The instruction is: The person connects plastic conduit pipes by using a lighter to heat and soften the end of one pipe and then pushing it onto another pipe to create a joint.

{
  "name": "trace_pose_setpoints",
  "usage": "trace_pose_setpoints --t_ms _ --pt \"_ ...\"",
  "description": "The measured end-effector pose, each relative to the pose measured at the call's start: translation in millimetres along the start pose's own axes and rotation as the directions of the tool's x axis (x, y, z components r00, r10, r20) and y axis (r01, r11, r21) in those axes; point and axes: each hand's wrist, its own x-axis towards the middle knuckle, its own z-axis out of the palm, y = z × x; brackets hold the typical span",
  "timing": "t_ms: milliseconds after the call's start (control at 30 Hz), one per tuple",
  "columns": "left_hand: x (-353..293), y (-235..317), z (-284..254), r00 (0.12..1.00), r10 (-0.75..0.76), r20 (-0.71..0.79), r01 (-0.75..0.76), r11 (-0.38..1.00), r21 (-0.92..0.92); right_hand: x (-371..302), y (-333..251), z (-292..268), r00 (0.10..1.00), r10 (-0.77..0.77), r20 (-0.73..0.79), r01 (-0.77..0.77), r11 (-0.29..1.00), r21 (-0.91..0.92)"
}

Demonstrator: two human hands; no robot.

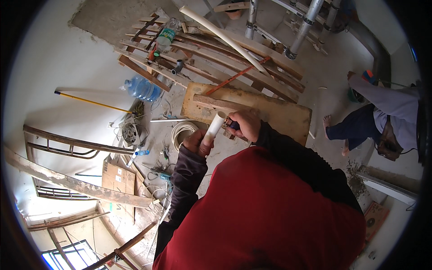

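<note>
My left hand [196, 142] is closed round a short white plastic pipe [216, 123], its open end tilted up and away from me. A brownish smudge shows on the pipe near my thumb. Just right of the pipe's end, my right hand [245, 126] grips a small dark object with a coppery end [231, 123]. Its exact kind I cannot make out. Both hands are over the near edge of a wooden board [279, 111], on which lies a rough length of timber [216, 102].
Beyond the board lie wooden slats [225, 56] with a long white pipe [220, 36] across them. A coil of cable [182, 132] and a power tool [163, 175] lie left on the floor. At the right another person [382, 108] sits barefoot. Metal scaffold poles [306, 27] stand at the back.
</note>
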Motion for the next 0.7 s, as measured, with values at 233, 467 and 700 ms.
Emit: trace_pose_setpoints --t_ms 233,467,700 --pt "2 -4 7 0.993 0.074 -0.097 -0.07 0.996 0.048 -6 24 11 0.954 -0.248 -0.167 0.227 0.965 -0.134" --pt "-2 2 4 0.999 -0.042 -0.008 0.041 0.997 -0.067 5 -1 -7 0.957 0.219 0.192 -0.256 0.945 0.201" --pt "-1 10 5 0.996 -0.082 0.027 0.084 0.989 -0.119 -2 6 1 0.993 0.082 0.08 -0.095 0.982 0.164"
